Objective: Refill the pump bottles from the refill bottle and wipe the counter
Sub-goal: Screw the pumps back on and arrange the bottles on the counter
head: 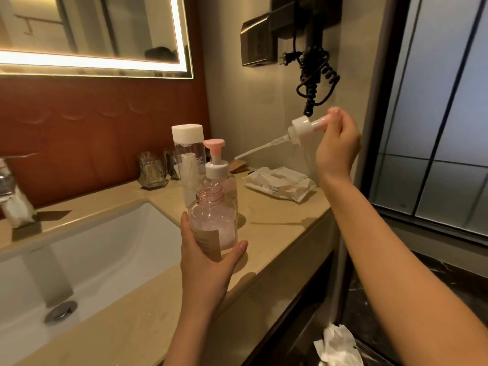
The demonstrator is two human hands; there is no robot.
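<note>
My left hand (208, 262) grips an open pink pump bottle (212, 220) near its base, upright just above the beige counter (277, 220); its neck is uncapped and foamy liquid sits low inside. My right hand (336, 146) is raised to the right and pinches the removed pump head (303, 130) by its pink top, the dip tube pointing down-left. Behind the held bottle stands a second pump bottle (216, 165) with its pink pump on. A tall clear refill bottle (188, 151) with a white cap stands to that bottle's left.
A white sink basin (79, 260) fills the left, with a tap (8, 178) at the far left. A pack of wet wipes (280, 184) lies at the back right of the counter. Glass jars (151, 170) stand by the wall. A coiled black cord (315, 80) hangs above. Crumpled tissue (335, 344) lies below the counter.
</note>
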